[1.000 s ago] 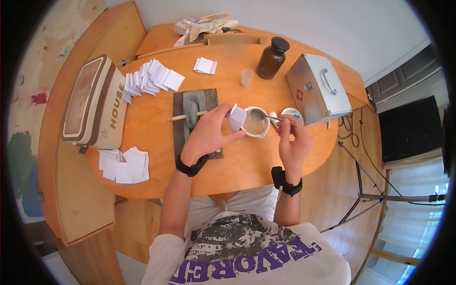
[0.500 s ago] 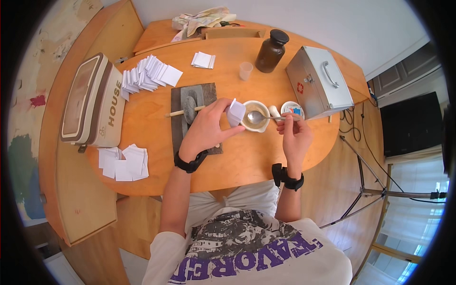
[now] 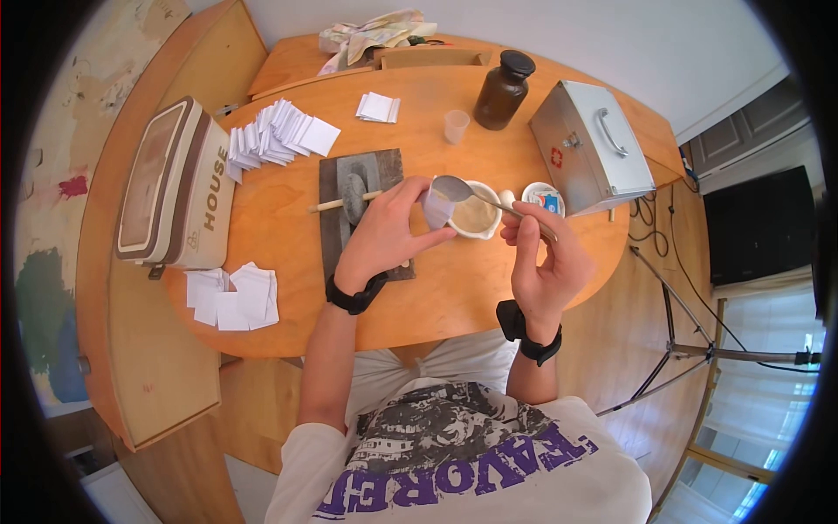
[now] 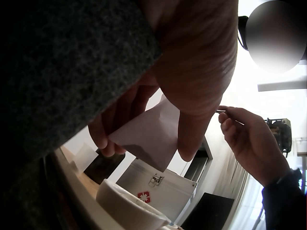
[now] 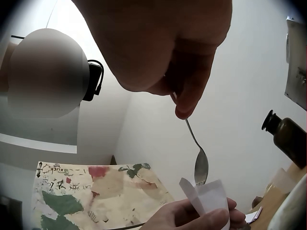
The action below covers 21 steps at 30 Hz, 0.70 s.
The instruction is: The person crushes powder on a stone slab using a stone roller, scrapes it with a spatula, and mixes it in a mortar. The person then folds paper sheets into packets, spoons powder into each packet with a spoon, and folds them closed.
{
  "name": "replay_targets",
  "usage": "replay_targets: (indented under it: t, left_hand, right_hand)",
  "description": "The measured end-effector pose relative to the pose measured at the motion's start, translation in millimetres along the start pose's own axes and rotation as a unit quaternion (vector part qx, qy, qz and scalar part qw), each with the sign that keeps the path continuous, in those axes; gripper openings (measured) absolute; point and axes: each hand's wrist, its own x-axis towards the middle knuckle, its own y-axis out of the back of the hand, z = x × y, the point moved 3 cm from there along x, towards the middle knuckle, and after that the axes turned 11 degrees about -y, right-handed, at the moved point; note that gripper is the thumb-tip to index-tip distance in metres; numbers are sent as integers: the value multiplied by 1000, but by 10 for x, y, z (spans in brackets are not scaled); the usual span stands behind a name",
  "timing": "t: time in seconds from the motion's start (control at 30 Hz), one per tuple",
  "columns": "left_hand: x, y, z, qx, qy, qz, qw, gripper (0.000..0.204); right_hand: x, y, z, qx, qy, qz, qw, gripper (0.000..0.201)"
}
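My left hand (image 3: 382,237) holds a small folded white paper packet (image 3: 436,212) between thumb and fingers, its mouth upward. With the right hand (image 3: 548,266) I pinch the handle of a metal spoon (image 3: 452,187). In the right wrist view the spoon's bowl (image 5: 201,166) dips at the open top of the packet (image 5: 213,199). Just right of the packet stands a white mortar (image 3: 498,217) with light brown powder (image 3: 475,215) in it. Behind the right fingertips the pestle's white end (image 3: 507,199) shows, beside a small white dish (image 3: 529,194) with blue-and-white packaging.
A dark slab (image 3: 333,179) with an oval stone and wooden stick lies left of the mortar. Folded papers (image 3: 284,133) and loose sheets (image 3: 237,301) lie leftward. Farther back stand a plastic cup (image 3: 456,127), dark bottle (image 3: 502,92) and metal first-aid box (image 3: 580,144); a HOUSE box (image 3: 205,205) stands left.
The spoon first rose out over the mortar, then moved left to the packet's mouth, the right hand tilting with it. The left hand has kept its hold on the packet.
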Motion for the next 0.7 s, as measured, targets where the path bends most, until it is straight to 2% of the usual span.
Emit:
replay_targets:
  t: [0.23,0.3,0.33,0.4,0.43,0.53,0.6,0.7]
  left_hand:
    - [15,18,31,1,4,0,1000,70]
    - [14,13,33,-1,0,4,1000,70]
    - [11,14,35,-3,-4,8,1000,71]
    - [-4,6,16,3,-6,10,1000,72]
    - [-8,5,11,8,-8,12,1000,72]
    - [-14,8,8,15,-3,10,1000,73]
    - [0,8,18,10,-7,9,1000,73]
    - [12,21,31,3,-6,6,1000,74]
  right_hand:
    - [-30,20,35,-26,50,-6,998,12]
    - [-40,35,109,41,-15,8,999,13]
    - [-36,30,132,41,-15,8,999,13]
    - [-4,57,253,110,-95,71,987,15]
    - [10,69,297,110,-95,71,987,15]
    - [33,114,486,61,-135,71,986,16]
    - [30,78,600,-67,-107,4,992,14]
    - [-38,-22,764,-83,-99,-33,991,12]
